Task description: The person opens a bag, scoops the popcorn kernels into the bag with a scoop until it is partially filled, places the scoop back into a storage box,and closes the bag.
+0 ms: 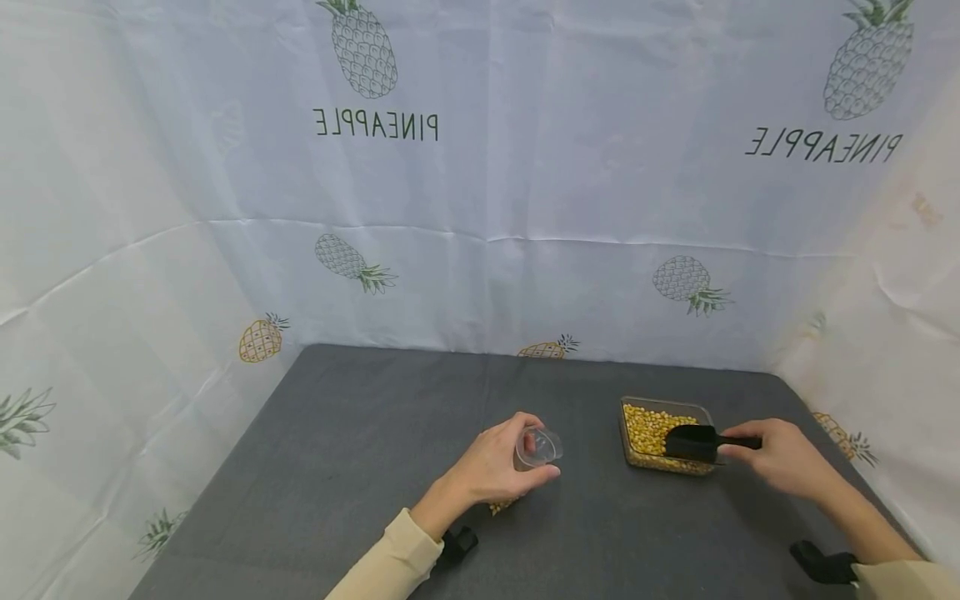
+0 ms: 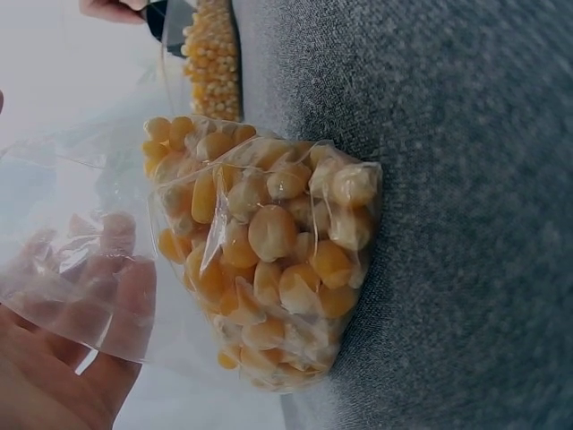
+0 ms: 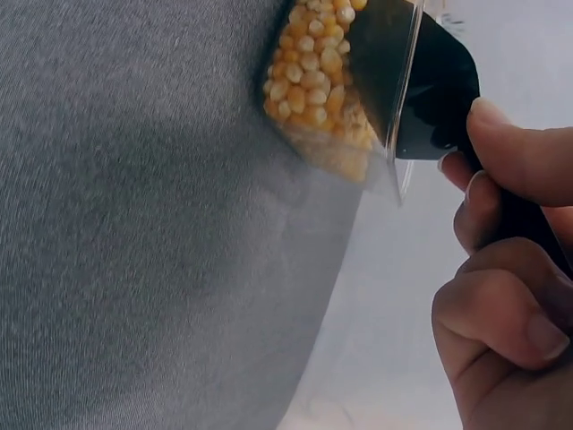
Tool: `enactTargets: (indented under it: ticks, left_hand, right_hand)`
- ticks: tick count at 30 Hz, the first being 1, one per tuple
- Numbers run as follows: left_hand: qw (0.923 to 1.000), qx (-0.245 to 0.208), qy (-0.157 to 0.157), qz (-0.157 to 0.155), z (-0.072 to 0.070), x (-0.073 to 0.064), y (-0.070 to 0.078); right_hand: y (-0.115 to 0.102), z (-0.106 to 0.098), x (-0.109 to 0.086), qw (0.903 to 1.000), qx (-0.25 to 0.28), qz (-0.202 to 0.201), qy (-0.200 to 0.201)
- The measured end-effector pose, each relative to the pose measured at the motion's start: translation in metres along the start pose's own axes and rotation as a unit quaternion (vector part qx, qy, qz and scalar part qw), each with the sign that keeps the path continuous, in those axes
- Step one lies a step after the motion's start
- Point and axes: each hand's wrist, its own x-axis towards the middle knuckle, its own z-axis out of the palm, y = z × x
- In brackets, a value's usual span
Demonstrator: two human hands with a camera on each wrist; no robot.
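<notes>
Right hand [image 1: 783,454] pinches a handle between thumb and curled fingers, just right of the clear container; left hand [image 1: 495,462], left of the container, curves thumb and fingers, well spread, round a bag's mouth. Behind the container hangs a pineapple-print cloth [image 1: 487,192]; beneath it lies the grey table [image 1: 360,467]. Container [image 1: 652,461] itself is a rectangular tub with corn in it. To its left and nearer the person, a clear plastic bag [image 2: 260,251] stands on the table, its lower part filled with corn. At the container's near right corner, a black scoop [image 1: 693,443] has its blade among the kernels [image 1: 648,427], its handle pointing right; whether it carries a load I cannot tell. Scooping corn from the container seems the step in hand. Lifting out would call for a level blade clear of the container's rim, with the bag's mouth held wide.
</notes>
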Motion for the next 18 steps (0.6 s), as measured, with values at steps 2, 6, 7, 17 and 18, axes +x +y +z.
enactTargets:
  ticks: [2, 6, 7, 17, 18]
  left_hand:
    - [1.0, 0.0, -0.001, -0.001, 0.0, 0.0, 0.0]
    - [1.0, 0.002, -0.002, -0.003, 0.0, 0.0, 0.001]
    - [1.0, 0.002, -0.003, -0.004, -0.001, 0.0, 0.001]
    - [0.9999, -0.001, -0.006, -0.011, -0.001, 0.0, 0.002]
    - [0.9999, -0.001, -0.005, -0.011, -0.001, 0.0, 0.002]
  right_hand:
    - [-0.002, 0.001, 0.002, 1.0, 0.001, 0.003, -0.004]
    - [-0.004, 0.005, 0.002, 0.9999, 0.009, 0.005, -0.009]
    - [-0.005, 0.006, 0.003, 0.9999, 0.012, 0.004, -0.01]
    - [-0.012, 0.02, 0.009, 0.9996, 0.023, 0.0, -0.014]
    - [-0.012, 0.021, 0.009, 0.9996, 0.024, 0.002, -0.014]
